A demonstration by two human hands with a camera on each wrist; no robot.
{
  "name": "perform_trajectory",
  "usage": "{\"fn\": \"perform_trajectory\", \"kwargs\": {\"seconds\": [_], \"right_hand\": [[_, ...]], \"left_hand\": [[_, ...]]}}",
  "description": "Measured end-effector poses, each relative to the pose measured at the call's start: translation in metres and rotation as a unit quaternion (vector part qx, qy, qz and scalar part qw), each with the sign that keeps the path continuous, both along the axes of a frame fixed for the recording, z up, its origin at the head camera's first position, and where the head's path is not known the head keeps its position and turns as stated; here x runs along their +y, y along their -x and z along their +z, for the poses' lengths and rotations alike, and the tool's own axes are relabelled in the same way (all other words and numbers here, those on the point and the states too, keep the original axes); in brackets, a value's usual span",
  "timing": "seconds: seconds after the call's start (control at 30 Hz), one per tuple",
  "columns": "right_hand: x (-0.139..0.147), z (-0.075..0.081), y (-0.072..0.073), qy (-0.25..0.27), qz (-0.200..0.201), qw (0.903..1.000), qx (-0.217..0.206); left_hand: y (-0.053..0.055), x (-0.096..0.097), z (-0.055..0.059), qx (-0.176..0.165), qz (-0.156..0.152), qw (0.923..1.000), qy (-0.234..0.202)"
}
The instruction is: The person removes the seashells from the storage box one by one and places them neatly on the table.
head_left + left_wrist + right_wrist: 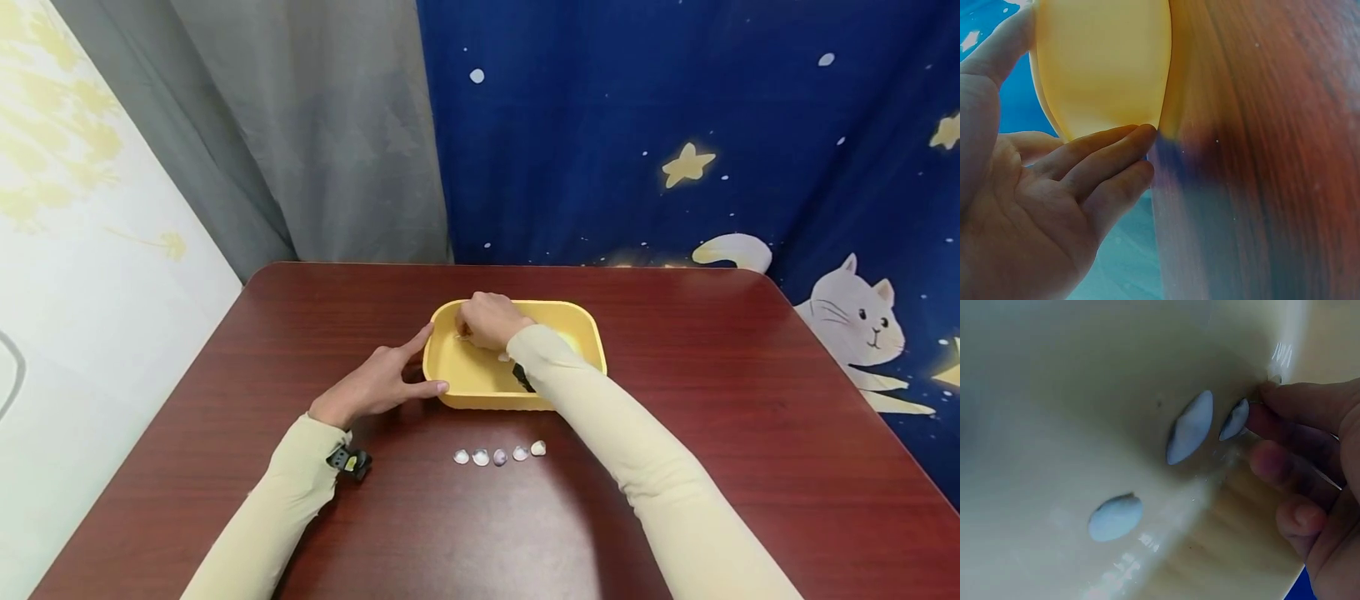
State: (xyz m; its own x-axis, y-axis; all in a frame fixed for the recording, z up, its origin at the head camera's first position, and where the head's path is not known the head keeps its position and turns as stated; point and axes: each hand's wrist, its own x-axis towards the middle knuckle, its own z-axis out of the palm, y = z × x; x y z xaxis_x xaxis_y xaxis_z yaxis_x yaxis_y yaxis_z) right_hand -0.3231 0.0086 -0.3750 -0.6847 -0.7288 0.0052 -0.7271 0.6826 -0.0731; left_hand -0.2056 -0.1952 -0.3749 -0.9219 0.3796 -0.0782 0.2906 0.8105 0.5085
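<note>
Inside the yellow plastic bin (472, 402), my right hand (491, 321) is down near the far left end. Its thumb and index finger come together at a seashell (1278, 379), mostly hidden behind the thumb. Beside the index fingertip lies a small dark-edged seashell (1235, 419). A larger white seashell (1191, 428) and a rounded pale seashell (1115, 517) lie on the bin's floor. My left hand (378, 387) rests against the bin's left end, thumb and fingers straight and spread along its wall.
In front of the bin, several seashells lie in a row on the dark red table (360, 517), a purplish seashell (500, 457) in the middle. Behind the table hang a grey curtain (337, 150) and a blue star-patterned curtain (562, 167). A white wall (90, 333) borders the left side.
</note>
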Motion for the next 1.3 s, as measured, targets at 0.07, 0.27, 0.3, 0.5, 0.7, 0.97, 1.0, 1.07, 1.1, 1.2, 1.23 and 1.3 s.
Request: {"fn": "perform_trajectory", "kwargs": {"seconds": [0.07, 0.27, 0.3, 0.5, 0.7, 0.97, 1.0, 1.07, 1.1, 1.2, 1.23, 1.3], "right_hand": [[0.0, 0.0, -0.001, -0.003, -0.003, 1.0, -0.002], [0.003, -0.003, -0.003, -0.011, -0.005, 0.9998, -0.013], [0.004, -0.003, -0.004, -0.012, -0.005, 0.9998, -0.015], [0.007, 0.006, -0.005, -0.014, 0.002, 0.9985, -0.054], [0.012, 0.02, -0.003, -0.005, 0.022, 0.9966, -0.079], [0.016, 0.042, -0.01, 0.015, 0.056, 0.9959, -0.069], [0.016, 0.044, -0.011, 0.017, 0.061, 0.9958, -0.066], [0.016, 0.049, -0.014, 0.021, 0.069, 0.9956, -0.059], [0.016, 0.051, -0.015, 0.022, 0.073, 0.9955, -0.057], [0.016, 0.058, -0.019, 0.027, 0.076, 0.9948, -0.061], [0.017, 0.06, -0.021, 0.029, 0.076, 0.9946, -0.064], [0.018, 0.064, -0.025, 0.032, 0.075, 0.9942, -0.07]], "left_hand": [[0.0, 0.001, 0.0, 0.0, -0.001, 1.0, -0.002], [-0.001, 0.002, -0.002, -0.001, -0.004, 0.9999, -0.009], [-0.002, 0.002, -0.002, -0.001, -0.006, 0.9999, -0.01], [-0.002, 0.003, -0.002, -0.007, -0.004, 0.9999, -0.006], [-0.001, 0.003, -0.001, -0.012, -0.002, 0.9999, -0.004], [-0.001, 0.002, 0.0, -0.016, 0.001, 0.9999, 0.003], [-0.001, 0.002, 0.001, -0.017, 0.002, 0.9999, 0.004], [0.0, 0.001, 0.001, -0.014, 0.002, 0.9999, 0.007], [0.0, 0.001, 0.001, -0.013, 0.001, 0.9999, 0.008], [0.001, 0.001, 0.002, -0.014, 0.004, 0.9999, 0.008], [0.001, 0.001, 0.002, -0.014, 0.004, 0.9999, 0.008], [0.001, 0.001, 0.003, -0.013, 0.004, 0.9999, 0.007]]}}
